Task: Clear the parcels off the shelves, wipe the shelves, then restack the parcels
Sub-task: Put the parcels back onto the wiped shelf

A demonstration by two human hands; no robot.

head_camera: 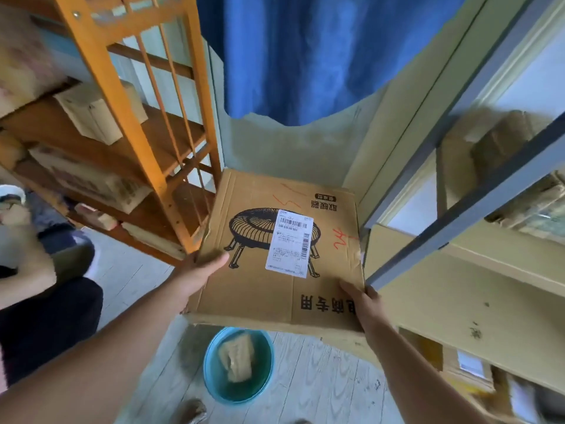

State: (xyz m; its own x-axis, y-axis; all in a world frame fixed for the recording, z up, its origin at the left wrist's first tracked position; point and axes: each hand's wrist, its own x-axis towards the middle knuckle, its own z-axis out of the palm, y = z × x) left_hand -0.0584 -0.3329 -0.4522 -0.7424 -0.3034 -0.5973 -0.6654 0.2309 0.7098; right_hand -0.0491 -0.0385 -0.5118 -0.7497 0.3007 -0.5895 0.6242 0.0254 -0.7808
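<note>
I hold a large flat cardboard parcel (pixel 263 289) in the air between two shelf units; it carries a printed heater drawing, a white shipping label and red scribbles. My left hand (pixel 200 272) grips its left edge, thumb on top. My right hand (pixel 362 304) grips its near right corner. The orange wooden shelf (pixel 134 123) on the left carries several cardboard parcels (pixel 91 114). The grey metal shelf (pixel 477 206) on the right has a bare cream board (pixel 452 304) at parcel height, with more parcels (pixel 501 139) on the level above.
A blue basin (pixel 211 371) with greenish water and a soaked cloth (pixel 237 356) stands on the pale plank floor directly below the parcel. A blue curtain (pixel 321 53) hangs behind. Another person in dark clothes (pixel 42 319) sits at the far left.
</note>
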